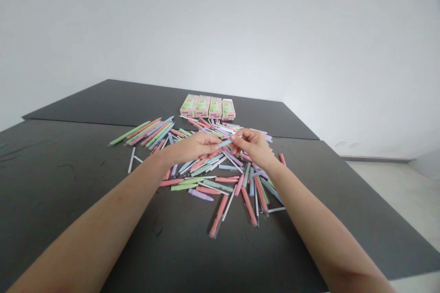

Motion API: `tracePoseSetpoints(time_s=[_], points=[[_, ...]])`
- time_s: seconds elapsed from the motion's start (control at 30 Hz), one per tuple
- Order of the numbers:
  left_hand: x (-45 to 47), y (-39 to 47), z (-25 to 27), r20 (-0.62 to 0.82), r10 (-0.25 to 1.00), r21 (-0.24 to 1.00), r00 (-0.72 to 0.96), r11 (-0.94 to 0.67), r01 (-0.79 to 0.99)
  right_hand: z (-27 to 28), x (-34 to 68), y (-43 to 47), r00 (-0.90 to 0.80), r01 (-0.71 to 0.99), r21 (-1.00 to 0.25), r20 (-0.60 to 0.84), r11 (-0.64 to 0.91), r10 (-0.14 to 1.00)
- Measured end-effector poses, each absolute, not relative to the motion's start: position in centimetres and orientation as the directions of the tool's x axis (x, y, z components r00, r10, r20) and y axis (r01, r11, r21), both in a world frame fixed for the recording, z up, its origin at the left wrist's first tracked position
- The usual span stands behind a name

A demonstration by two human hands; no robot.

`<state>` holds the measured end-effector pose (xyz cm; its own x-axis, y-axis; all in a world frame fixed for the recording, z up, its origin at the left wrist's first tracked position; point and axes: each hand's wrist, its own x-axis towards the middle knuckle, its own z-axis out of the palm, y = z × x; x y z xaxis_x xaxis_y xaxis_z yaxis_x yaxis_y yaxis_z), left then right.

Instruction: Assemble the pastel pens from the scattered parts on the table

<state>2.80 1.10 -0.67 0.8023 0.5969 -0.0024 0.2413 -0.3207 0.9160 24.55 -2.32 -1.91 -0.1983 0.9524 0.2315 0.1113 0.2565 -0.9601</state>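
Observation:
A light blue pen barrel (pixel 225 143) is pinched between my two hands, above the pile of pen parts. My left hand (pixel 197 145) has its fingers closed on the barrel's left part. The fingers of my right hand (pixel 252 145) close on its right end; whether a second small piece is there I cannot tell. Around and below lie loose pen parts: coral barrels (pixel 218 215), green barrels (pixel 184 187), a purple barrel (pixel 200 195) and thin white refills (pixel 229 202). Some coral barrels have clear caps at one end.
Several pink and green boxes (pixel 215 107) stand in a row behind the pile. Whole-looking pens (pixel 146 132) lie side by side at the left. Everything rests on dark tables (pixel 68 183) against a white wall (pixel 220 32). A seam crosses between the two tabletops.

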Motion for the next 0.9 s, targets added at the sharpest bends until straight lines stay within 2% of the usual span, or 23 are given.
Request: tracePoseSetpoints(time_s=[0.27, 0.43, 0.53, 0.7, 0.9], points=[[2.8, 1.2, -0.9, -0.003, 0.607, 0.926, 0.795, -0.298, 0.230, -1.8, 25.0, -2.2, -0.246, 0.255, -0.934, 0.186, 0.249, 0.951], [2.7, 1.4, -0.9, -0.011, 0.599, 0.933, 0.801, -0.281, 0.224, -1.0, 25.6, -2.4, -0.328, 0.115, -0.961, 0.203, 0.252, 0.923], [2.6, 1.5, -0.9, -0.024, 0.590, 0.924, 0.807, -0.294, 0.243, -0.9, 25.7, -2.4, -0.345, 0.094, -0.957, 0.226, 0.273, 0.911], [2.6, 1.4, -0.8, 0.002, 0.581, 0.903, 0.814, -0.350, 0.248, -1.0, 25.5, -2.5, -0.267, 0.192, -0.952, 0.183, 0.238, 0.946], [3.0, 0.9, -0.3, -0.002, 0.589, 0.871, 0.808, -0.396, 0.290, -1.2, 25.4, -2.5, -0.268, 0.327, -0.913, 0.160, 0.246, 0.950]])
